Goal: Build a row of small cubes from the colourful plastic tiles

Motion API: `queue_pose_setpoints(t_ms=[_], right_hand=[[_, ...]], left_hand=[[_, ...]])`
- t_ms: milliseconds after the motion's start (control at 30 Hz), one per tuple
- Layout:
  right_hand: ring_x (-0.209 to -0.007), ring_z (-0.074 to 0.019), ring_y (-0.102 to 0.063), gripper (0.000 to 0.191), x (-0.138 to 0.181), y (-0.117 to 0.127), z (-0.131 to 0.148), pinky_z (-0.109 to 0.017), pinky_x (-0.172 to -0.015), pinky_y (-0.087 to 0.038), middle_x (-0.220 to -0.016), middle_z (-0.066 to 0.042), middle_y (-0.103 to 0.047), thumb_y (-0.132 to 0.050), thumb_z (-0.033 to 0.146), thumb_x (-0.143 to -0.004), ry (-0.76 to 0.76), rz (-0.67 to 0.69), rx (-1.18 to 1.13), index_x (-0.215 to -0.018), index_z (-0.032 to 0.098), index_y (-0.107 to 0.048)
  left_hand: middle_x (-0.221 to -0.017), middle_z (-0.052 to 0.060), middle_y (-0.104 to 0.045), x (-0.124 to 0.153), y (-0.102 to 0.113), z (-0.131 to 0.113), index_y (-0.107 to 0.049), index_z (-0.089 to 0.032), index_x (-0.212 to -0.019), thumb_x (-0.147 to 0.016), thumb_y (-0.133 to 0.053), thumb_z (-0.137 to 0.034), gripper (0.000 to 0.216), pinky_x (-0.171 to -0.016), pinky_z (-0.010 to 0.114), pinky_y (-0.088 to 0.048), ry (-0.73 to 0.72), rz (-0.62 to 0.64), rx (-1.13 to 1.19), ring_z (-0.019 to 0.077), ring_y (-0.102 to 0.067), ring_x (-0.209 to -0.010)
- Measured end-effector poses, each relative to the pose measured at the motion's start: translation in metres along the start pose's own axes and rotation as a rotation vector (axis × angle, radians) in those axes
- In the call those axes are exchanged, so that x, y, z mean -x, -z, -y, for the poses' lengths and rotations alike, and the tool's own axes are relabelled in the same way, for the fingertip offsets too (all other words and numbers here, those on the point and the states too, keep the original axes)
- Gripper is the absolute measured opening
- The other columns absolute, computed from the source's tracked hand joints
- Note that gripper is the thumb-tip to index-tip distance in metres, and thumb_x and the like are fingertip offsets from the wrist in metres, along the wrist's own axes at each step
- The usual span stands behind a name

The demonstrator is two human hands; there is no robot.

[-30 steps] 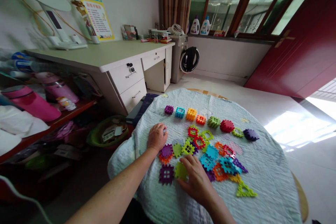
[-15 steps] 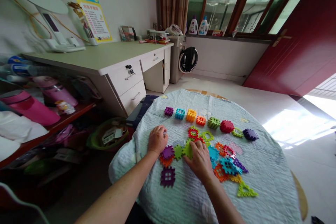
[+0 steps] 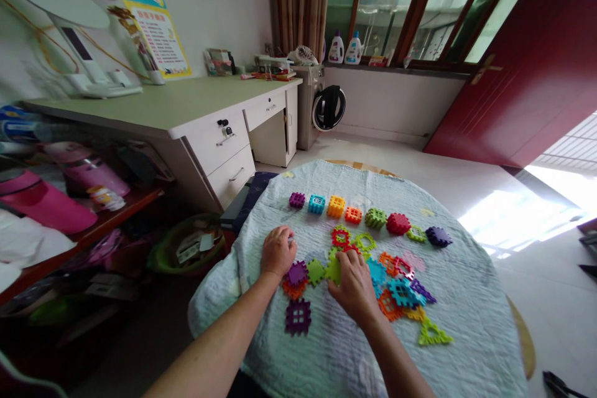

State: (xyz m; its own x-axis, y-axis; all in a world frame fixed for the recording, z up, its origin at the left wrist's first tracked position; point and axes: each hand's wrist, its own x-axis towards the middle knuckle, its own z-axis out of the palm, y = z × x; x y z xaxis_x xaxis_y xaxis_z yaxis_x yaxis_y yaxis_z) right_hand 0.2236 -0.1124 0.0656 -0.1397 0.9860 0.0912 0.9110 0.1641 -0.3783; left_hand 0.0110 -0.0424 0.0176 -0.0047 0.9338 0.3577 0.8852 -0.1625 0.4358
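Note:
My left hand [image 3: 278, 253] rests on the cloth with its fingers curled in; whatever they may hold is hidden. Close to it lie a purple square piece [image 3: 297, 273], an orange piece [image 3: 295, 290] partly under that, and a dark purple window piece [image 3: 298, 316]. My right hand [image 3: 353, 278] is closed over a lime-green toothed piece [image 3: 333, 266] in the middle of the pile, its fingers covering part of it. A small green piece [image 3: 316, 272] lies between the hands. Around my right hand are a red frame piece [image 3: 340, 236], a light blue piece [image 3: 377, 273] and a blue window piece [image 3: 405, 292].
Behind the hands runs a row of sorted stacks, among them a yellow stack [image 3: 336, 206], a red stack [image 3: 398, 224] and a dark purple stack [image 3: 439, 236]. A pale cloth [image 3: 345, 360] covers the round table. Left of it stand a desk [image 3: 153, 112] and a green basket [image 3: 161, 255].
The view has turned slightly, so the scene sits a little further left. Both hands stay in nearly the same places among the pieces.

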Motion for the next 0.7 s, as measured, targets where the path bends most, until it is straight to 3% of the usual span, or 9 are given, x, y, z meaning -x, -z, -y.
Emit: queue_pose_setpoints(t_ms=[267, 500, 700], right_hand=[[-0.107, -0.0302, -0.050, 0.037, 0.009, 0.006, -0.001, -0.040, -0.090, -0.039, -0.112, -0.011, -0.059, -0.069, 0.031, -0.069, -0.015, 0.231, 0.054, -0.104, 0.020, -0.062], [-0.105, -0.0298, -0.051, 0.029, 0.009, 0.010, 0.004, -0.039, -0.088, -0.038, -0.108, -0.011, -0.060, -0.066, 0.028, -0.070, 0.018, 0.210, 0.072, -0.098, 0.019, -0.064], [-0.104, -0.0269, -0.050, 0.038, 0.010, 0.018, -0.005, -0.037, -0.089, -0.038, -0.109, -0.009, -0.058, -0.063, 0.024, -0.070, 0.064, 0.145, -0.072, -0.108, 0.021, -0.061]], left_hand=[[-0.101, 0.008, -0.065, 0.000, 0.000, 0.000, -0.059, -0.020, -0.087, -0.078, -0.054, -0.014, 0.012, -0.095, 0.038, -0.045, 0.001, -0.009, -0.023, 0.0244, -0.059, -0.101], [-0.101, 0.008, -0.065, 0.000, -0.003, 0.001, -0.060, -0.021, -0.087, -0.077, -0.054, -0.014, 0.013, -0.095, 0.038, -0.046, -0.018, -0.035, -0.026, 0.0247, -0.059, -0.103], [-0.100, 0.008, -0.065, 0.000, -0.002, 0.000, -0.059, -0.020, -0.086, -0.077, -0.053, -0.013, 0.013, -0.094, 0.039, -0.046, -0.018, -0.032, -0.028, 0.0248, -0.059, -0.101]])
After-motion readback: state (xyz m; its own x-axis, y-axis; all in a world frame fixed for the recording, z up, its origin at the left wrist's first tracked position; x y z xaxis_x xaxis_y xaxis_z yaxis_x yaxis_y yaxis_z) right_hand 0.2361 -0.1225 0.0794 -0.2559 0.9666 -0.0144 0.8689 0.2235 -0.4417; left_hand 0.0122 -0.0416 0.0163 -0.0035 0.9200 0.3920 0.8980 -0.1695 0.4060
